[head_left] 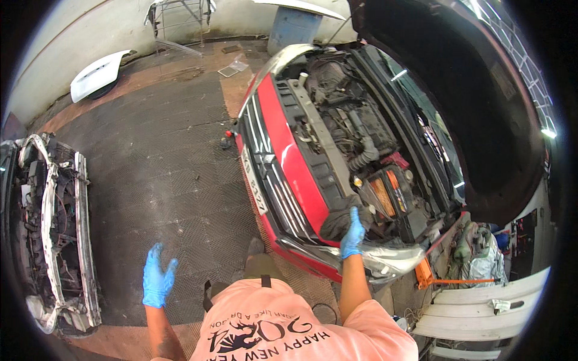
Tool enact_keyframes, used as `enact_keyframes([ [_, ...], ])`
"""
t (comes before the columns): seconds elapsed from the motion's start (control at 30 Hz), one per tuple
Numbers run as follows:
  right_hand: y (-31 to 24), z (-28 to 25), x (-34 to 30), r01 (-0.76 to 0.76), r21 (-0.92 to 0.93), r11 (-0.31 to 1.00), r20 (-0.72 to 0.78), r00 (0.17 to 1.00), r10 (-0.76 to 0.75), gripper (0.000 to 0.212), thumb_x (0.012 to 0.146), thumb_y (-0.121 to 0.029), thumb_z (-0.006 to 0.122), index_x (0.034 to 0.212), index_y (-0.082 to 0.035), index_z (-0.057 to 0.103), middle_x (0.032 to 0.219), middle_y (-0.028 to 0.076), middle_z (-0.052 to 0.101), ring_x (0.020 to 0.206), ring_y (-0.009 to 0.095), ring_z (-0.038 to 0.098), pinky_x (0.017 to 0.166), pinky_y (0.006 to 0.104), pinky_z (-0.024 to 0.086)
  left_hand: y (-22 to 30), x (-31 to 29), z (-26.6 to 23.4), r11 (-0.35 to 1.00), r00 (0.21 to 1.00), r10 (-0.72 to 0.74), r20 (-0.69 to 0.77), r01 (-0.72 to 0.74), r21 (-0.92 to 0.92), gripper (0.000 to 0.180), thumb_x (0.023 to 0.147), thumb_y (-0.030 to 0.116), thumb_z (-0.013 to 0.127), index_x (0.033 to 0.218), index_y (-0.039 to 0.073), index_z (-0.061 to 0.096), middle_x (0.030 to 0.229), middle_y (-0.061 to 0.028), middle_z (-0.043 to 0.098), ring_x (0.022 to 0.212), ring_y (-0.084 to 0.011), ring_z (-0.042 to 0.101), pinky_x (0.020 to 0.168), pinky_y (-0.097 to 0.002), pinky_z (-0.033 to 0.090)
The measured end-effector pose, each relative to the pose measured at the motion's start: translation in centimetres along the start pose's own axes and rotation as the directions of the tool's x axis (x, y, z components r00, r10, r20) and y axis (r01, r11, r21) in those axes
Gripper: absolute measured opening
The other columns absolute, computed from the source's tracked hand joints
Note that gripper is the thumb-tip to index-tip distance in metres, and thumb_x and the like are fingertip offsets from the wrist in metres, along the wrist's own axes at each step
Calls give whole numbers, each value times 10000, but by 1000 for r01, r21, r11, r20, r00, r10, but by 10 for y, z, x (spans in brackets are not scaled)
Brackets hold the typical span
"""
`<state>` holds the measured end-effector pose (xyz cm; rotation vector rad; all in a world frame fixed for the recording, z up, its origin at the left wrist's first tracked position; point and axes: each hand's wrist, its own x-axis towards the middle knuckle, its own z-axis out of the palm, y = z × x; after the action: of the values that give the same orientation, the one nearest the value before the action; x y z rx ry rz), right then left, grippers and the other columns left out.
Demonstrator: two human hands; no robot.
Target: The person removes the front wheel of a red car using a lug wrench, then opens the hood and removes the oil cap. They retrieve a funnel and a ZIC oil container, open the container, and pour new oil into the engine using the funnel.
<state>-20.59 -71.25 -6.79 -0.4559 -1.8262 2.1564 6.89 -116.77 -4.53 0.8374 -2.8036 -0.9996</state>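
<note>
My left hand (pixel 158 277), in a blue glove, hangs over the floor left of my body, fingers apart and holding nothing. My right hand (pixel 353 233), also gloved in blue, is at the front corner of a red car (pixel 295 162), just above the headlight (pixel 391 260). Its fingers are closed on a crumpled dark cloth (pixel 337 225), which lies partly over the front edge of the engine bay (pixel 361 126); the fingertips are partly hidden against it. The car's black hood (pixel 475 96) stands raised. Beside the cloth sits the battery (pixel 397 195).
At the left stands a detached car front section (pixel 51 234). A white body panel (pixel 96 75) leans by the far wall, near a metal stand (pixel 180 18) and a blue drum (pixel 294 29). An orange jack (pixel 425 274) and pale panels (pixel 481 313) lie at the right.
</note>
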Motion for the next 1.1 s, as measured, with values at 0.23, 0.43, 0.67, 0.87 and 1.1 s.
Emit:
enact_keyframes([
  [0.23, 66, 48, 109, 384, -881, 278, 293, 902, -316, 423, 977, -291, 507, 1321, -61, 595, 1368, 194, 567, 1279, 393, 508, 1090, 467, 378, -33, 78, 25, 994, 993, -28, 118, 40, -99, 460, 877, 213, 712, 1240, -36, 576, 1215, -240, 615, 1156, -378, 595, 991, -413, 467],
  [0.43, 166, 88, 164, 248, -969, -18, 242, 922, -301, 431, 914, -381, 543, 1211, -93, 665, 1268, 161, 639, 1194, 375, 574, 1046, 504, 417, -28, 208, 49, 996, 955, -25, 295, 51, -79, 306, 939, 287, 641, 937, -18, 673, 847, -215, 691, 789, -354, 674, 759, -432, 526],
  [0.67, 123, 123, 166, 170, -985, -13, 162, 915, -370, 390, 858, -309, 604, 1152, -62, 669, 1231, 197, 641, 1144, 367, 599, 969, 506, 472, 72, 409, 83, 893, 813, 349, 466, -439, 98, 459, 981, 419, 527, 872, -5, 666, 814, -253, 660, 785, -452, 637, 702, -507, 497],
  [0.87, 124, 153, 175, -112, -993, 31, -116, 947, -300, 471, 870, -393, 589, 1256, -129, 638, 1306, 164, 612, 1223, 341, 559, 983, 501, 449, 287, 576, 181, 663, 550, 591, 590, -748, 32, 490, 1005, 434, 459, 868, 7, 656, 836, -264, 661, 811, -485, 629, 723, -562, 486],
  [1.1, 108, 170, 222, -440, -877, -193, -416, 897, -150, 301, 825, -379, 565, 801, -116, 710, 897, 130, 706, 880, 336, 665, 738, 497, 497, 537, 709, 385, 432, 314, 749, 584, -899, -71, 474, 1011, 427, 417, 1012, 11, 644, 971, -286, 668, 943, -476, 636, 833, -562, 498],
])
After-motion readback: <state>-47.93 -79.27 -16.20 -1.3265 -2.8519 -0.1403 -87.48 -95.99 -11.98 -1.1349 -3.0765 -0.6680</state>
